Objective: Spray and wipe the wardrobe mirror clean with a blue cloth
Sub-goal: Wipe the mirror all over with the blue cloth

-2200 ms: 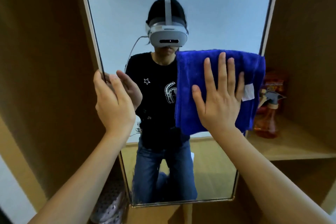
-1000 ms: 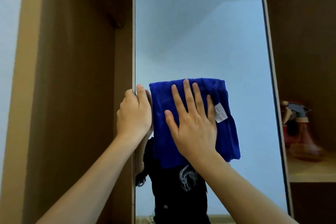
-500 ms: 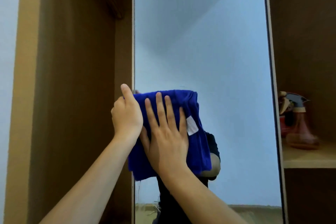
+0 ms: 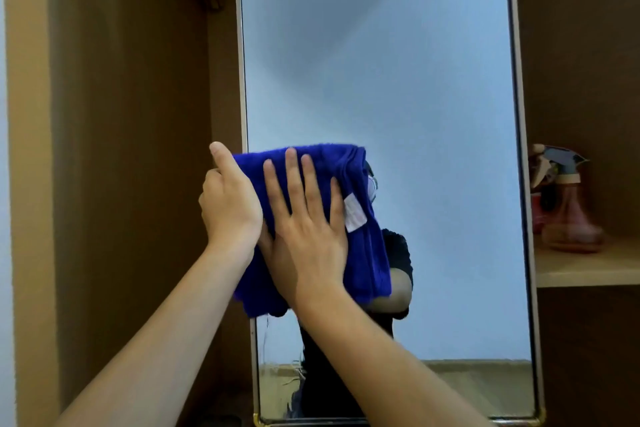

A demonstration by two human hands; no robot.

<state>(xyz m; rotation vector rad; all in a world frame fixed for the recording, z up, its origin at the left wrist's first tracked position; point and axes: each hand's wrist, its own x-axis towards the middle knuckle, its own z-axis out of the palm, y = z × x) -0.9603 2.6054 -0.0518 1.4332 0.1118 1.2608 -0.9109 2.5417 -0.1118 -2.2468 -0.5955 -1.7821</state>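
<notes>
Right hand [image 4: 308,236] is pressing the blue cloth [image 4: 360,218] flat against the wardrobe mirror [image 4: 415,97], near its left edge, about mid-height. Fingers are lying straight and spread, probably to load more cloth area on the glass. Left hand [image 4: 230,204] is gripping the mirror's left edge, thumb up, likely bracing the panel against the push. Both forearms are reaching up and forward. Spray bottle [image 4: 568,208] is sitting parked on the right shelf [image 4: 588,270], within reach.

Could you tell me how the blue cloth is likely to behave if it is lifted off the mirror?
The blue cloth would probably go floppy: its lower edge already hangs in soft folds below the right hand. It looks light and plush, so likely grippy, not slippery.
</notes>
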